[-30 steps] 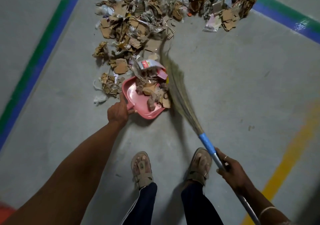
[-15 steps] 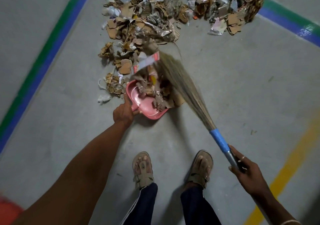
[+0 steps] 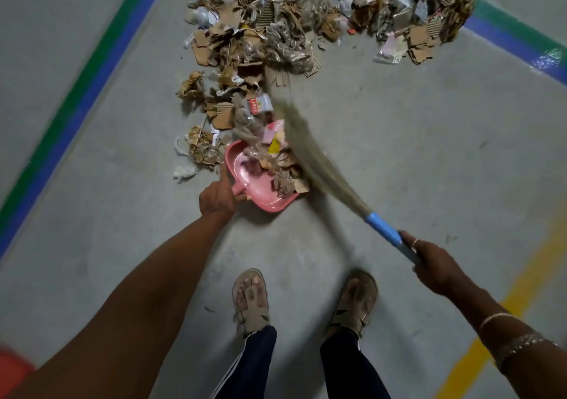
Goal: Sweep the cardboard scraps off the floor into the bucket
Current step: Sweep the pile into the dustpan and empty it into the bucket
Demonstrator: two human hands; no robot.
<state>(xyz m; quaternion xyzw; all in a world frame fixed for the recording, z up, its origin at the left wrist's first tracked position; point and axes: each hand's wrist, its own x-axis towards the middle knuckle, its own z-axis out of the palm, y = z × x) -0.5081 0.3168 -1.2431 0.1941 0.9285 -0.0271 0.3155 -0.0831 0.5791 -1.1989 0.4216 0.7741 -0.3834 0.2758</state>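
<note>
Beyond your left hand (image 3: pixel 218 197), which grips the pink dustpan (image 3: pixel 245 170) by its handle, lie the cardboard scraps (image 3: pixel 276 33); expect them to be light, stiff and easily scattered. Your right hand (image 3: pixel 435 266) clasps the broom (image 3: pixel 311 160) just behind its blue sleeve (image 3: pixel 383 230).

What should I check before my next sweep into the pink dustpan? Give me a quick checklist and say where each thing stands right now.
1. Left hand grips the dustpan handle: ok.
2. Right hand grips the broom handle: ok.
3. Dustpan mouth faces the cardboard scraps: ok.
4. Room left in the dustpan: ok; bare pink shows on its left side, beside the scraps already loaded.
5. Floor free of scraps: not ok; a big pile lies beyond the dustpan.
6. Bucket within reach: cannot tell; only a red blur shows at the lower-left edge.
</note>
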